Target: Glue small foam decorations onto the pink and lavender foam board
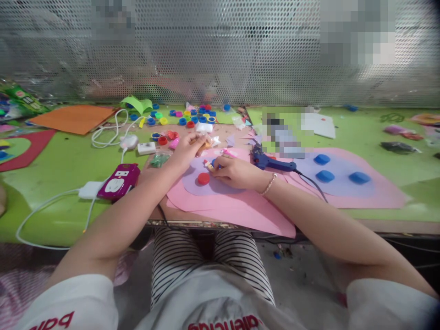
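Note:
My right hand is closed, fingertips pinching a small cream-coloured piece with a red tip. It hovers over a lilac paper shape on pink paper. A red bottle cap lies on the lilac paper, and a blue one is partly hidden behind my right fingers. My left hand is closed too, its fingers bent together near some crinkled clear plastic; what they hold is too small to make out. Right of my right hand lies a blue glue gun.
Several coloured caps lie scattered at the back. At left are a magenta power bank, a white cable and orange paper. A second pink sheet at right bears blue caps. A perforated metal panel stands behind.

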The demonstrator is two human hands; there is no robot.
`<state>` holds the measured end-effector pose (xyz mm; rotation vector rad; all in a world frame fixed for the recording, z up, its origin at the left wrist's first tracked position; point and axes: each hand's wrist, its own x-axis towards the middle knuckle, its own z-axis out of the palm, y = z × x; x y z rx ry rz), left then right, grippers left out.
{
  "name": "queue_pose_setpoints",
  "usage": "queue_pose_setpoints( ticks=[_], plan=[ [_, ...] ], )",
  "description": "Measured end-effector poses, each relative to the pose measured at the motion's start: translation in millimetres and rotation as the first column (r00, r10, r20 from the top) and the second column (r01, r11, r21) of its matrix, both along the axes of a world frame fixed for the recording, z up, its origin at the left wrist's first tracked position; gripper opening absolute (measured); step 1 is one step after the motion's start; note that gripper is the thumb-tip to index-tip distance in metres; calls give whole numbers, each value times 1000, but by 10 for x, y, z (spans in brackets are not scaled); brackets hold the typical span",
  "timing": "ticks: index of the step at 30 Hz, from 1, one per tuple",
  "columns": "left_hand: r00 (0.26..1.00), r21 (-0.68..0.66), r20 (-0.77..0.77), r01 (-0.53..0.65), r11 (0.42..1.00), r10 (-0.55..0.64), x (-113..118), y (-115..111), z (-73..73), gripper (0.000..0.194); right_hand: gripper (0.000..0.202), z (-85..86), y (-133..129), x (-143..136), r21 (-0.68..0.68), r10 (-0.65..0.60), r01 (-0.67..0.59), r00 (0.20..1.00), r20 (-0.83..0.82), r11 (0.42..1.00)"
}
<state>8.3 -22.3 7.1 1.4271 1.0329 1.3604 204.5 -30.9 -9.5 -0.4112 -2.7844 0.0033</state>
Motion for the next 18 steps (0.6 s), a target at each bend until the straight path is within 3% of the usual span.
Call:
queue_pose_setpoints(
  ticks=[4,7,18],
  plan=[
    [1000,-2,-3,-9,1000,9,9,-9,11,26,25,-6,22,13,-133,72,-81,995,-74,988],
    [1000,2,9,-2,1000,2,16,-17,19,26,26,-8,30,10,-165,41,-60,993,-115,984],
    [1000,4,4,-12,1000,12,4,-7,11,26,31,16,1,4,19,-1,-1,999,54,1000]
  ],
)
